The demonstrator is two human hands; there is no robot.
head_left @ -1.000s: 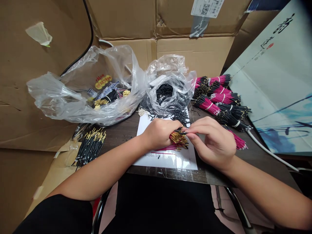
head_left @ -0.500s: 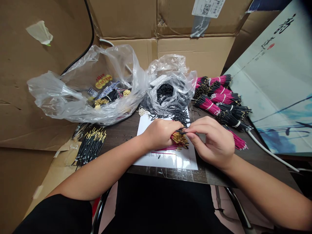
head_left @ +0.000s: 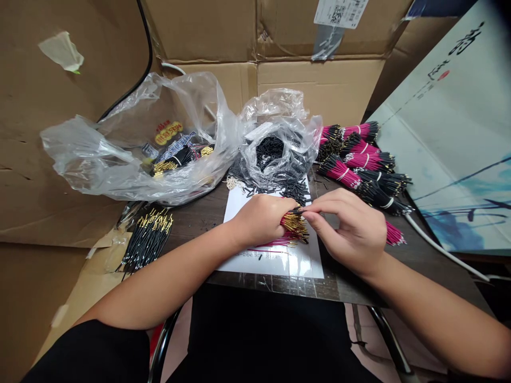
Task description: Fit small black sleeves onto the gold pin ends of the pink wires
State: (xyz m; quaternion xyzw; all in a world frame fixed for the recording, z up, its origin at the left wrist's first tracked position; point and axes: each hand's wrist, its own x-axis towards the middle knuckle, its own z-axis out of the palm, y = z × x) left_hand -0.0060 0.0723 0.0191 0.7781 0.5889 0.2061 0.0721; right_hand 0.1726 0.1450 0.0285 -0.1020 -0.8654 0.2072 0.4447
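My left hand (head_left: 263, 217) is closed round a bunch of pink wires (head_left: 293, 224) whose gold metal ends point right. The fingers of my right hand (head_left: 347, 229) pinch a small black sleeve (head_left: 298, 210) at the tips of the bunch, close by my left thumb. Whether the sleeve sits on one of the gold ends I cannot tell. Beneath both hands lies a white sheet (head_left: 235, 264) with more pink wires on it. Loose black sleeves (head_left: 295, 190) are heaped just beyond my hands.
An open plastic bag (head_left: 271, 151) of black sleeves stands behind. Left of it, a larger clear bag (head_left: 99, 159) holds wire bundles. Black wires (head_left: 147, 239) with gold ends lie at the left. Tied pink and black bundles (head_left: 359, 159) are piled right, beside a pale panel (head_left: 451, 138).
My right fingertips have shifted slightly left and up, closer to my left thumb, with the black sleeve. My left hand stays around the bunch.
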